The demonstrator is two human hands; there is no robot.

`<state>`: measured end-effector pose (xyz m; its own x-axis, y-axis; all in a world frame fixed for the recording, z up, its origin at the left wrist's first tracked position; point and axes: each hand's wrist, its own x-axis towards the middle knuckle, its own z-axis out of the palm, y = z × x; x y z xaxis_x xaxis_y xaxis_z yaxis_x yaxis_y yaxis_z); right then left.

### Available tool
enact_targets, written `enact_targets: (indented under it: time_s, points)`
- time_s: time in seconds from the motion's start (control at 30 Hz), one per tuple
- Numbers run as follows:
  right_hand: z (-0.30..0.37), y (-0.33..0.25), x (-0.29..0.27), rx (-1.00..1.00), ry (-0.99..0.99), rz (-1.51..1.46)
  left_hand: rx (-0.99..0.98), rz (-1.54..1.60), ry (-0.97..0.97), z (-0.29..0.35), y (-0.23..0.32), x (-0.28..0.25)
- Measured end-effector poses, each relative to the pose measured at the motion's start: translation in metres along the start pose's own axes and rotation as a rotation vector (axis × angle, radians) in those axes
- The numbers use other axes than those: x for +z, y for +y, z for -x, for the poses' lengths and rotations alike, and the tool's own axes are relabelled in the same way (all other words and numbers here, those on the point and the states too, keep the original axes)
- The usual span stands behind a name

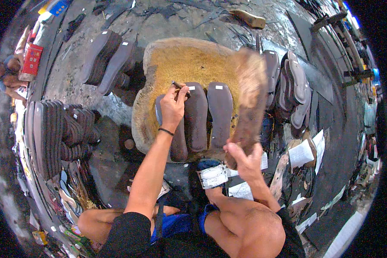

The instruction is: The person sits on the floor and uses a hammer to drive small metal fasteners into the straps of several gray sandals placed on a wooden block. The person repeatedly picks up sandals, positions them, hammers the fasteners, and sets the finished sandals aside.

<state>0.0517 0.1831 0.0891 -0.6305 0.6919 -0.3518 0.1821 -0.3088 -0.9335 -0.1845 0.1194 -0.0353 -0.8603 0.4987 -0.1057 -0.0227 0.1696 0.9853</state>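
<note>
Head view, L to R: at the far edge another person [13, 73] sits near a red box [33, 59]; below, a tall pile of brown soles [47, 133], packed tight, w/ a looser pile [78, 129] just beside it; higher up, more stacked soles [102, 58] on the floor, some w/ white tags; then the wood block [193, 58] in front of me, yellowish worn top, bearing three brown soles side by side; my L hand [173, 109], dark band on the wrist, is over the left sole [179, 142], fingers pinched narrow round a short dark rod [180, 88], tilted, close to the tagged end of the middle sole [196, 120]; can't tell if the rod's tip touches it; the right sole [220, 118] lies just beside, tag at its far end; next, my R hand [245, 162], fingers closed round the near end of a wooden club [251, 101], raised approx. upright in view & motion-blurred, over the block's right side; farther R, papers [301, 154] & more sole stacks [293, 84].
</note>
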Motion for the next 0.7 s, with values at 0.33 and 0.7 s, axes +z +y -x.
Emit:
enact_targets:
  time_s: [0.33, 0.7]
  points:
    - [-0.039, 0.050, -0.001, -0.411, -0.162, 0.792, 0.429, -0.560, -0.089, 0.008, -0.023, 0.000]
    - [-0.043, 0.096, 0.039, 0.374, -0.173, -0.202, -0.093, 0.145, 0.042, -0.012, 0.021, -0.013]
